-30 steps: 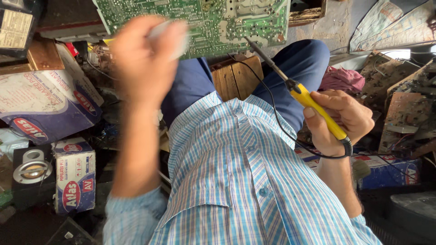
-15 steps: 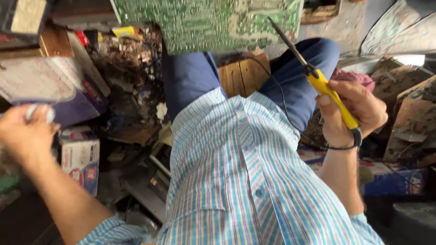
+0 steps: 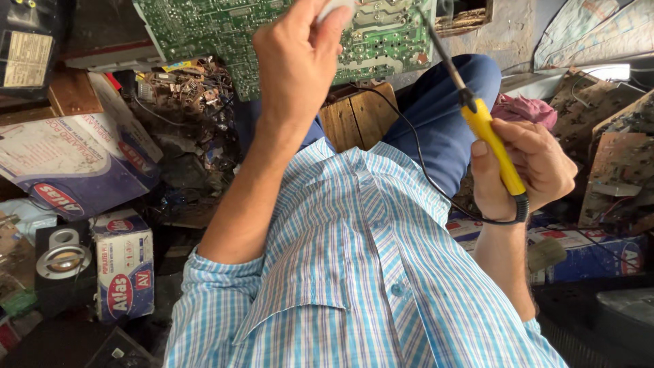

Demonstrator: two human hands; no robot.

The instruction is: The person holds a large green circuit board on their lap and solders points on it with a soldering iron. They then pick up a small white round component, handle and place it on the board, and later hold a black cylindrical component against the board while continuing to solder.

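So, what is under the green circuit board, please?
Under the green circuit board I see a wooden block and the person's blue trouser leg. The left hand covers part of the board, so the rest there is hidden.

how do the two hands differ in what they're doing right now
The left hand is raised against the green circuit board, pinching a small pale thing that is too blurred to identify. The right hand sits lower and off the board, fist closed around the yellow-handled soldering iron, whose tip points at the board. Both are bare.
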